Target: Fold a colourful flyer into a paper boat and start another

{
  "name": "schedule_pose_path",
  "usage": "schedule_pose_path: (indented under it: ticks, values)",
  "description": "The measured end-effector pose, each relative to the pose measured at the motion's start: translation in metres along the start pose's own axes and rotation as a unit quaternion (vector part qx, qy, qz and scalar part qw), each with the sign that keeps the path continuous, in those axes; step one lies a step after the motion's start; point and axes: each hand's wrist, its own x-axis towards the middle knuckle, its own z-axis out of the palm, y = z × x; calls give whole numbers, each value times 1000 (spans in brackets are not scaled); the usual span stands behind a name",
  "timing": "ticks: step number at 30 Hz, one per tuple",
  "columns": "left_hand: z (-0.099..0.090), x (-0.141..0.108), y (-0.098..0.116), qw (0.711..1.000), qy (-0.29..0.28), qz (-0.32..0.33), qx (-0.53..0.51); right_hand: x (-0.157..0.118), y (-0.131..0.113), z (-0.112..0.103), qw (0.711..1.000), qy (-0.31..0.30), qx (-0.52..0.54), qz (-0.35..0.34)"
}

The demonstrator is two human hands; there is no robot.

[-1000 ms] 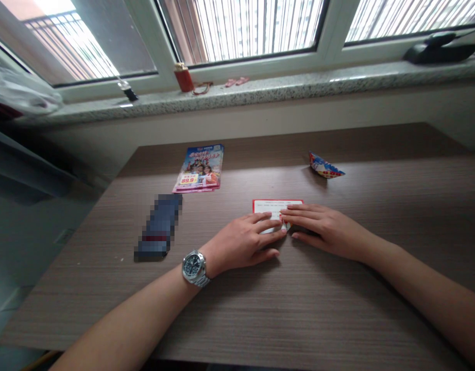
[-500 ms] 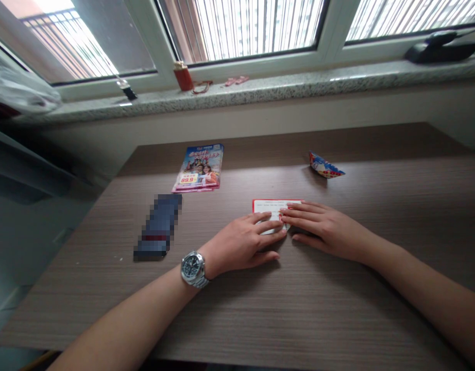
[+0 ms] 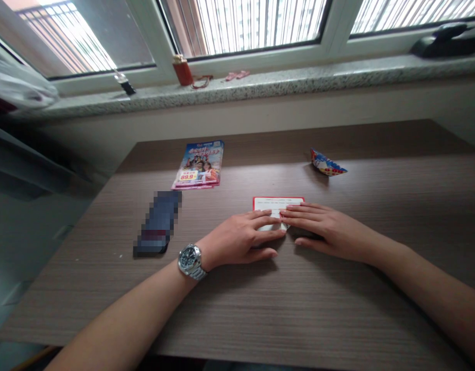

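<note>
A folded sheet of paper (image 3: pixel 278 201), white with a red edge and small print, lies flat on the wooden table (image 3: pixel 237 304). My left hand (image 3: pixel 243 239) rests over its left part, fingers stretched out and pressing on it. From the right, my right hand (image 3: pixel 322 224) lies flat across the other side of the sheet, fingers extended. The fingertips of both hands nearly meet at the middle, and they hide much of the paper's lower part. A silver wristwatch (image 3: pixel 191 262) is on my left wrist.
A stack of colourful flyers (image 3: pixel 199 164) lies at the back left, with a pixelated dark flat object (image 3: pixel 158 224) in front of it. A folded paper boat (image 3: pixel 326 163) stands at the back right. A red container (image 3: pixel 182 70) sits on the stone windowsill (image 3: pixel 295 84).
The camera view has shifted slightly. Both hands stay on the paper, with only very small movement of the fingers.
</note>
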Motion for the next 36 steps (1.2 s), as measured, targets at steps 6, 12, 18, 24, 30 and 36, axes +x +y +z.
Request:
schedule_pose_path:
  ticks: [6,12,18,24,30,36]
  values:
    - [-2,-2,-3,999,5,-6,-46,-1,2,0,1000,-17,0,-12]
    - [-2,-4,-5,996,13,-26,-87,-1,3,0,1000,-4,13,-17]
    - [-2,-2,-2,998,-1,-25,-53,-1,4,0,1000,-13,5,-20]
    - [-1,-2,0,999,-7,-31,-41,-2,5,1,1000,-16,3,-14]
    - [-2,-2,1,999,-7,-28,-40,-1,6,2,1000,-12,7,-15]
    - [0,-5,-3,996,-2,-41,-75,-3,7,2,1000,-25,-2,-13]
